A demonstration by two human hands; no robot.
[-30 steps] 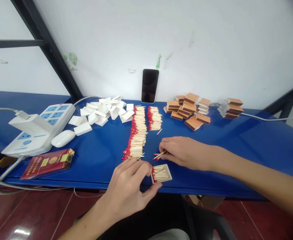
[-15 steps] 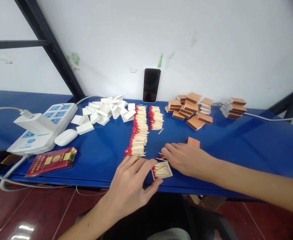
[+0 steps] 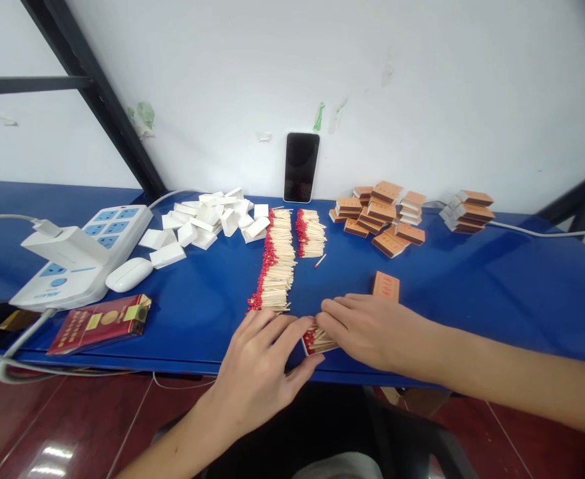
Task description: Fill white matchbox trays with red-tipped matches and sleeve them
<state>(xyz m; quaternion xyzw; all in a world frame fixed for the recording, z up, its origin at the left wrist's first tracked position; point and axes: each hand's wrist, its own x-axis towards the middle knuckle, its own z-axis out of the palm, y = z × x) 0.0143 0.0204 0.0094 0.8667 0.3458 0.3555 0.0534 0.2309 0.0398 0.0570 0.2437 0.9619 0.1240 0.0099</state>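
Note:
My left hand [image 3: 259, 362] steadies a small white matchbox tray [image 3: 311, 352] at the front of the blue table, its thumb and fingers around the left end. Red-headed matches [image 3: 321, 339] fill the tray. Over its right side lies my right hand [image 3: 372, 332], fingers bent and pressed together on matches at the tray; the fingertips partly hide them. Just beyond the right hand rests an orange matchbox sleeve [image 3: 387, 286]. A long row of matches [image 3: 278, 266] lies beyond my left hand, with a shorter pile [image 3: 312, 234] beside it.
White empty trays [image 3: 207, 219] are heaped at the back left, orange matchboxes [image 3: 382, 213] at the back right, more stacked [image 3: 468, 211] farther right. A phone [image 3: 301, 166] leans on the wall. A power strip [image 3: 87, 259], white mouse [image 3: 129, 274] and red packet [image 3: 102, 322] lie left.
My right hand has moved slightly left and nearer, from the loose matches beside the tray to over the tray. Those matches no longer show on the table. My left hand stays on the tray.

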